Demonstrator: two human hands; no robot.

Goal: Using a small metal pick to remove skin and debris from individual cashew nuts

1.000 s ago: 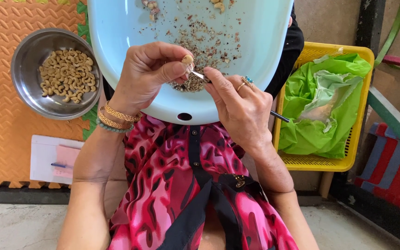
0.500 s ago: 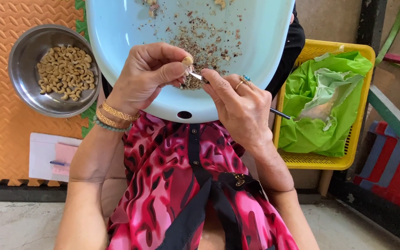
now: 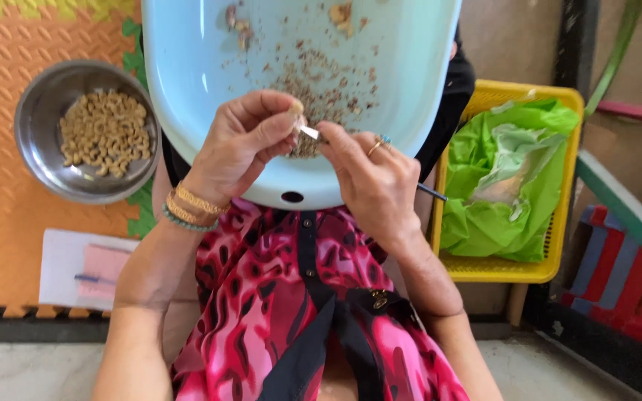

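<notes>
Head view showed the left hand (image 3: 241, 145) pinching a small pale cashew nut (image 3: 296, 111) between thumb and fingertips, closed tight on it. Right hand (image 3: 369, 174) was closed round a thin metal-bladed knife (image 3: 310, 133), its blade tip touching the nut and its dark handle end protruding right of the wrist. Both hands worked above the near rim of a pale blue plastic basin (image 3: 187, 67) scattered with brown husk fragments (image 3: 321, 82). Left of the basin stood a round steel bowl (image 3: 39, 111) holding peeled cashews (image 3: 104, 132). At right, a yellow plastic basket (image 3: 518, 271) held a crumpled green plastic bag (image 3: 514, 178).
</notes>
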